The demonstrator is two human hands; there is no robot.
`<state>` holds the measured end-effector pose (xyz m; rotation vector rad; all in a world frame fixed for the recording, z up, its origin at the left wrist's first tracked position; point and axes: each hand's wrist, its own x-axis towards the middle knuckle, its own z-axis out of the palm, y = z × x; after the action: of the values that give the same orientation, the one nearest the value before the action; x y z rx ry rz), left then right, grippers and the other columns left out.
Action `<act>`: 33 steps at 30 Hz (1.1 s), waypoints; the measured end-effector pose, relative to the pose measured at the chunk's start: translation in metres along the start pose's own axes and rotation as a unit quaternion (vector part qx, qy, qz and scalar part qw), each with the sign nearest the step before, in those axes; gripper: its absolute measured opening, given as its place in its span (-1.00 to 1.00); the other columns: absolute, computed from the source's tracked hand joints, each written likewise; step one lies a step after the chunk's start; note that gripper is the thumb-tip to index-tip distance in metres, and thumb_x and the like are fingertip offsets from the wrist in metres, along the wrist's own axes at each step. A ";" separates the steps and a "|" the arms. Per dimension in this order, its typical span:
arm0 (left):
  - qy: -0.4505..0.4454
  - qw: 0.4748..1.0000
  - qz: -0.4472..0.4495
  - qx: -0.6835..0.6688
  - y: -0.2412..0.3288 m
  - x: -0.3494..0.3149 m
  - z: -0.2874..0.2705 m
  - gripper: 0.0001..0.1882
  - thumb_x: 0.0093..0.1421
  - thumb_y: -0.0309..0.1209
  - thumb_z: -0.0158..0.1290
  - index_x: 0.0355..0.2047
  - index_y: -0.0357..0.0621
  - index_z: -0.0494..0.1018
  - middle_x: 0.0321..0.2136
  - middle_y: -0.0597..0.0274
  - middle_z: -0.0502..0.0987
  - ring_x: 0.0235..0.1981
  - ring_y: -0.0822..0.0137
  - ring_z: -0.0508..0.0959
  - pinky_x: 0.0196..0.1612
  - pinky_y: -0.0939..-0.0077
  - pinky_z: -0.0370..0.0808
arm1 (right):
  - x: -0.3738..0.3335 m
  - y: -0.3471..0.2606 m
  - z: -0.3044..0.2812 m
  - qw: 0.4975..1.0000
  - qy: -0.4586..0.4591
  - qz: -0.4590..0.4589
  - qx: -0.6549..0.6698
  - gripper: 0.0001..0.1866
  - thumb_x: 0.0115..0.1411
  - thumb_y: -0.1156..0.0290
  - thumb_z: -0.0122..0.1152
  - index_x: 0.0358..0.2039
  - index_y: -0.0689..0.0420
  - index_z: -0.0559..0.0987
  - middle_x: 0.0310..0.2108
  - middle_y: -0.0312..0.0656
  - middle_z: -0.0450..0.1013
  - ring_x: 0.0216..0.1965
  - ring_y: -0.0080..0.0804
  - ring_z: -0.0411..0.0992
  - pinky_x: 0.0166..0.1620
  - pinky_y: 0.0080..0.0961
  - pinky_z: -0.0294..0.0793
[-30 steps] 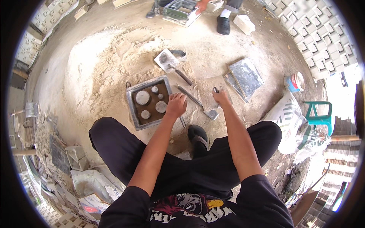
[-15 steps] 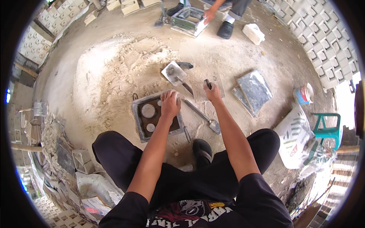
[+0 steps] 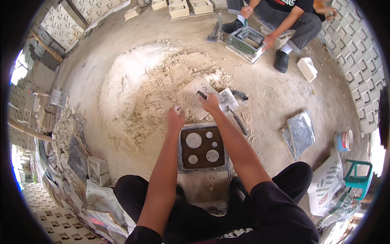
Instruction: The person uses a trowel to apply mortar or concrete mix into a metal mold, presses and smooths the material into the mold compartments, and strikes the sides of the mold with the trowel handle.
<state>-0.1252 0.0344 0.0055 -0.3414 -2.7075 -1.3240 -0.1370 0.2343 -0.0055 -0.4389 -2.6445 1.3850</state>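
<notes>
My right hand [image 3: 210,103] grips the dark handle of a flat square hand float [image 3: 194,88], whose pale dusty plate lies over the near edge of the powder heap [image 3: 142,81]. My left hand [image 3: 175,120] is beside it with curled fingers, low by the heap; whatever they enclose is hidden. Just below both hands, a square mould [image 3: 179,152] sits on the ground in front of my feet. Dark filling and several pale round discs [image 3: 193,140] of different sizes show inside it. Right of the float lies a trowel [image 3: 228,100] with a long dark handle.
Ahead on the right, a seated co-worker holds another rectangular mould [image 3: 248,44]. Grey boards [image 3: 300,132], a paint bucket [image 3: 343,140], a white sack [image 3: 327,185] and a green stool [image 3: 358,179] stand right. Rubble [image 3: 67,136] lies left; cast blocks [image 3: 178,9] stand at the back.
My right hand has carried the float leftward onto the heap. The left hand has left the mould and moved forward to the heap. The view has shifted, showing more of the co-worker.
</notes>
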 end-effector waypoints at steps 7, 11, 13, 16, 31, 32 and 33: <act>-0.044 0.998 -0.026 0.035 -0.011 -0.022 -0.002 -0.69 0.13 -0.30 0.01 -0.22 -0.28 0.49 -0.27 -0.08 0.54 -0.16 -0.05 0.51 -0.05 0.19 0.40 | 0.006 0.005 0.020 0.979 0.119 -0.158 0.050 -0.70 0.06 0.51 0.12 -0.15 0.25 0.52 -0.15 0.05 0.48 -0.06 0.00 0.43 0.01 -0.28 0.40; -0.034 0.995 -0.013 0.089 -0.004 -0.048 0.002 -0.69 0.17 -0.28 -0.09 -0.16 -0.17 0.45 -0.14 -0.06 0.46 -0.04 -0.07 0.39 0.05 0.07 0.29 | -0.048 0.012 -0.014 0.971 0.174 -0.159 0.026 -0.71 0.06 0.53 0.07 -0.16 0.24 0.51 -0.18 0.10 0.47 -0.13 -0.02 0.45 -0.06 -0.24 0.42; -0.065 0.991 0.043 0.107 0.012 -0.054 0.014 -0.64 0.20 -0.25 -0.08 -0.07 -0.19 0.40 -0.07 -0.04 0.43 0.02 -0.03 0.37 0.12 0.06 0.23 | -0.075 0.043 -0.044 0.974 0.205 -0.094 0.014 -0.75 0.06 0.52 0.07 -0.20 0.23 0.52 -0.23 0.10 0.48 -0.18 0.00 0.47 -0.11 -0.21 0.43; -0.101 0.972 0.168 0.132 0.031 -0.081 0.033 -0.59 0.23 -0.21 -0.10 0.01 -0.19 0.34 -0.01 -0.01 0.39 0.09 0.02 0.33 0.19 0.08 0.16 | -0.123 0.066 -0.063 0.981 0.194 -0.004 -0.015 -0.80 0.07 0.50 0.07 -0.26 0.23 0.52 -0.30 0.09 0.50 -0.23 0.04 0.47 -0.16 -0.17 0.44; -0.293 0.879 0.299 0.227 0.082 -0.205 0.072 -0.43 0.28 -0.09 -0.19 0.17 -0.23 0.22 0.28 0.09 0.09 0.33 0.19 0.03 0.35 0.06 -0.11 | -0.282 0.173 -0.065 0.939 0.031 0.057 -0.337 -0.57 0.07 0.45 0.06 0.00 0.19 0.34 -0.04 0.03 0.31 0.04 -0.06 0.31 0.01 -0.12 0.31; -0.300 0.883 0.285 0.221 0.084 -0.208 0.069 -0.42 0.28 -0.09 -0.20 0.19 -0.21 0.20 0.29 0.12 0.07 0.34 0.21 0.02 0.35 0.06 -0.11 | -0.283 0.173 -0.064 0.934 0.032 0.060 -0.350 -0.57 0.08 0.44 0.06 0.00 0.18 0.34 -0.05 0.01 0.31 0.04 -0.09 0.31 0.02 -0.11 0.30; -0.300 0.888 0.275 0.216 0.085 -0.209 0.065 -0.42 0.28 -0.10 -0.19 0.19 -0.21 0.19 0.29 0.11 0.07 0.33 0.19 0.04 0.34 0.05 -0.09 | -0.282 0.172 -0.063 0.929 0.033 0.064 -0.363 -0.57 0.08 0.42 0.05 0.00 0.17 0.35 -0.06 -0.01 0.32 0.05 -0.12 0.31 0.03 -0.11 0.28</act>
<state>0.0979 0.1046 -0.0102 -1.5309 -2.8743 -0.4804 0.1799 0.2882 -0.1033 -0.7159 -3.0315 0.3368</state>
